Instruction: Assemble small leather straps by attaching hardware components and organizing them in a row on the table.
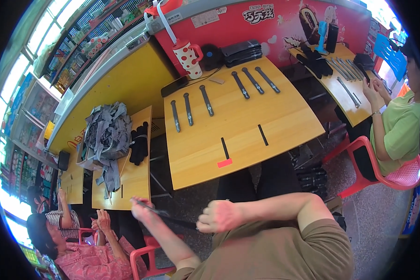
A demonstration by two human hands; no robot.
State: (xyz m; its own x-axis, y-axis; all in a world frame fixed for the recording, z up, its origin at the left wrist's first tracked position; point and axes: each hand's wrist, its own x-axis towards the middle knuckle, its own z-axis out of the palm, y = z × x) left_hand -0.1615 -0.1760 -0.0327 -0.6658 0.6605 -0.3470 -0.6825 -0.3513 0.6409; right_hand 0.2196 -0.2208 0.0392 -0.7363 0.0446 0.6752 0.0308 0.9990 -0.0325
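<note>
My left hand is closed on one end of a dark strap, off the near left corner of the table. The strap runs slackly across to my right hand, a fist in front of my body gripping its other end. Motion blurs the strap, so its details do not show. Ahead, the wooden table carries dark grey strips with rounded ends: three to the left, among them one strip, and three to the right, among them another strip. Two black marks and a red tape piece lie nearer me.
A polka-dot tumbler, a phone and a dark stack stand along the table's back. Left is a box heaped with grey scraps. A co-worker in green sits right; a co-worker in pink sits left.
</note>
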